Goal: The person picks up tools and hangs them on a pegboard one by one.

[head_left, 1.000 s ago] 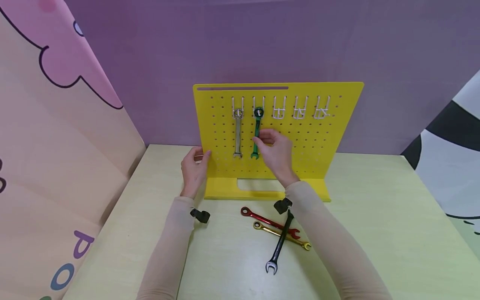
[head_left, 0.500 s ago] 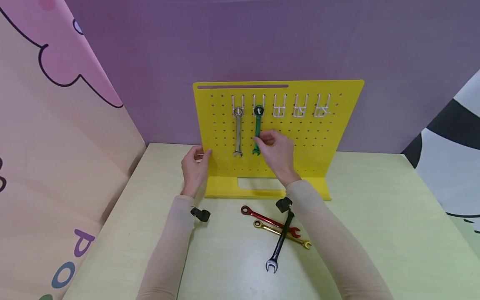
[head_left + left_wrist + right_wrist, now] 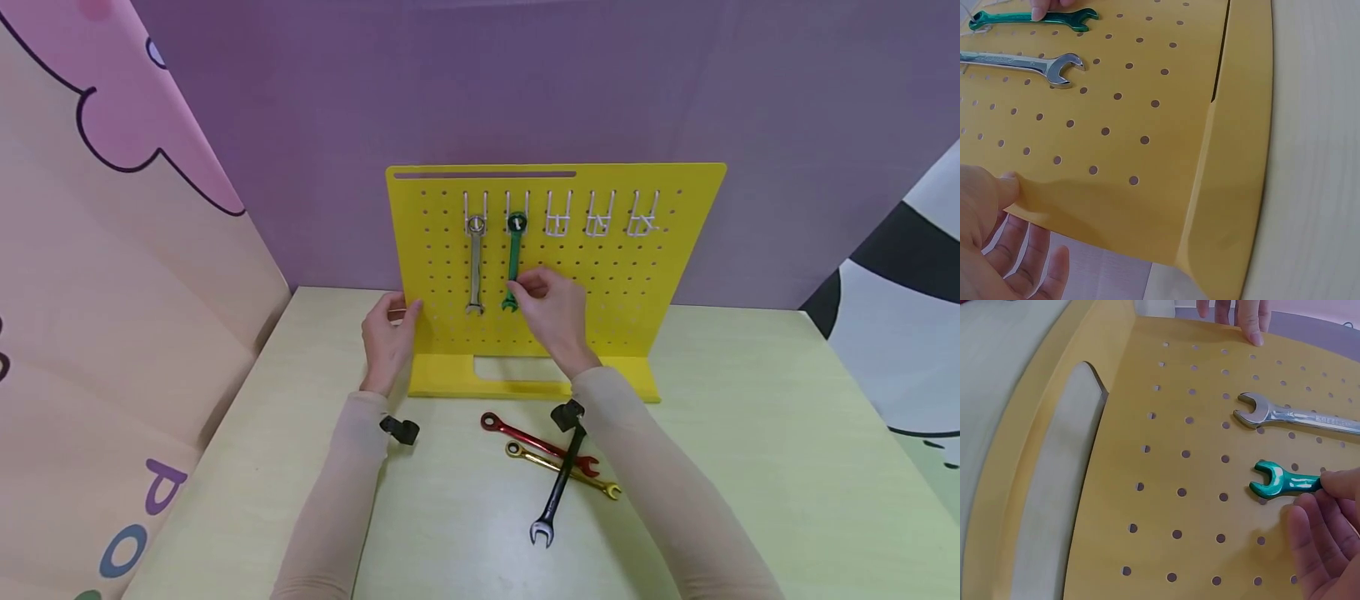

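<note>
A yellow pegboard [image 3: 450, 329] stands upright on its foot. My left hand [image 3: 390, 337] grips its left edge, thumb on the front face and the other fingers behind in the left wrist view. With thumb and fingers my right hand [image 3: 557, 312] pinches the lower shaft of a green combination wrench [image 3: 514, 254]. The green wrench's ring end is up at the second hook from the left, its open end pointing down. A silver combination wrench [image 3: 476, 267] hangs to its left on the first hook. In the right wrist view the green open end [image 3: 1270, 480] shows just beyond my thumb.
Several bare white wire hooks [image 3: 597, 225] line the board right of the green wrench. On the table [image 3: 750, 433] in front lie a red wrench [image 3: 528, 437], a gold wrench [image 3: 543, 461] and a black wrench [image 3: 558, 492] across them, under my right forearm. A purple backdrop [image 3: 525, 83] rises behind.
My right hand has slid slightly down the green wrench's shaft, and the wrench sits a touch higher against the board. My left hand stays on the board's edge.
</note>
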The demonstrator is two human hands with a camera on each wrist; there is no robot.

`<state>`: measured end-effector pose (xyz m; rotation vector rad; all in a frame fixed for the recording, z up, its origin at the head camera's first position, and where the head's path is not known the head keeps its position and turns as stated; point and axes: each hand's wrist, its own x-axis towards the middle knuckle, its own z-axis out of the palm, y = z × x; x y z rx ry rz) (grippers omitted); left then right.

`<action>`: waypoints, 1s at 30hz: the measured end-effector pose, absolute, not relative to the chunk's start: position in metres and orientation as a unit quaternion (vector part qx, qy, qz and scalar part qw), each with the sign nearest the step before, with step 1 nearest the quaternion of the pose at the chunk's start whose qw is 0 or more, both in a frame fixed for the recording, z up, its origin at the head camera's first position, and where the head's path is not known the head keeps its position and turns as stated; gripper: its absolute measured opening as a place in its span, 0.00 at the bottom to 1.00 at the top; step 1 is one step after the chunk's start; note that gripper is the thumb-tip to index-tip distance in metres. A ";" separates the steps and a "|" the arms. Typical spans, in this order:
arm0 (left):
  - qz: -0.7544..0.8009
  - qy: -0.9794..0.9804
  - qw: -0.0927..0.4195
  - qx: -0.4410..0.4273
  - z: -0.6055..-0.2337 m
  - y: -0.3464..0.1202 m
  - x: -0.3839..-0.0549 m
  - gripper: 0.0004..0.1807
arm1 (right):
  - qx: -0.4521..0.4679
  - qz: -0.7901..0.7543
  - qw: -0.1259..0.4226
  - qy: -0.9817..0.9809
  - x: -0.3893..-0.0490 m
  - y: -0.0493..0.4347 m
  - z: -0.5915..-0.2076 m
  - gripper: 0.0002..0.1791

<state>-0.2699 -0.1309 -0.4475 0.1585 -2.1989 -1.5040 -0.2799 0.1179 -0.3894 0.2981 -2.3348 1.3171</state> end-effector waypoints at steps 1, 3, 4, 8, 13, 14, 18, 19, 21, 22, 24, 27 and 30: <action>-0.547 -0.801 0.234 0.058 -0.447 -0.131 -0.270 0.15 | 0.108 0.475 0.219 -0.846 -0.280 0.118 -0.390 0.12; -0.546 -0.802 0.235 0.059 -0.447 -0.131 -0.270 0.15 | 0.109 0.474 0.215 -0.847 -0.279 0.118 -0.390 0.11; -0.547 -0.802 0.235 0.059 -0.447 -0.131 -0.271 0.15 | 0.109 0.474 0.214 -0.847 -0.279 0.118 -0.391 0.11; -0.548 -0.800 0.238 0.059 -0.447 -0.131 -0.272 0.15 | 0.111 0.479 0.210 -0.845 -0.278 0.118 -0.390 0.11; -0.552 -0.798 0.237 0.058 -0.447 -0.132 -0.272 0.15 | 0.111 0.487 0.207 -0.841 -0.276 0.118 -0.389 0.11; -0.552 -0.797 0.237 0.058 -0.447 -0.132 -0.272 0.15 | 0.111 0.489 0.206 -0.840 -0.276 0.118 -0.388 0.11; -0.552 -0.797 0.238 0.057 -0.447 -0.132 -0.272 0.15 | 0.112 0.495 0.200 -0.838 -0.273 0.118 -0.388 0.10; -0.552 -0.797 0.238 0.056 -0.448 -0.132 -0.272 0.15 | 0.113 0.497 0.199 -0.837 -0.273 0.119 -0.388 0.10; -0.552 -0.798 0.237 0.057 -0.448 -0.133 -0.271 0.15 | 0.114 0.497 0.198 -0.837 -0.272 0.119 -0.389 0.10; -0.551 -0.798 0.236 0.057 -0.448 -0.132 -0.271 0.15 | 0.115 0.498 0.197 -0.837 -0.271 0.120 -0.390 0.10; -0.550 -0.799 0.234 0.058 -0.448 -0.132 -0.271 0.16 | 0.115 0.497 0.195 -0.838 -0.270 0.121 -0.392 0.10; -0.553 -0.799 0.231 0.059 -0.448 -0.132 -0.270 0.16 | 0.113 0.494 0.191 -0.840 -0.269 0.122 -0.398 0.10; -0.554 -0.798 0.228 0.060 -0.447 -0.132 -0.270 0.16 | 0.112 0.490 0.185 -0.845 -0.267 0.123 -0.404 0.10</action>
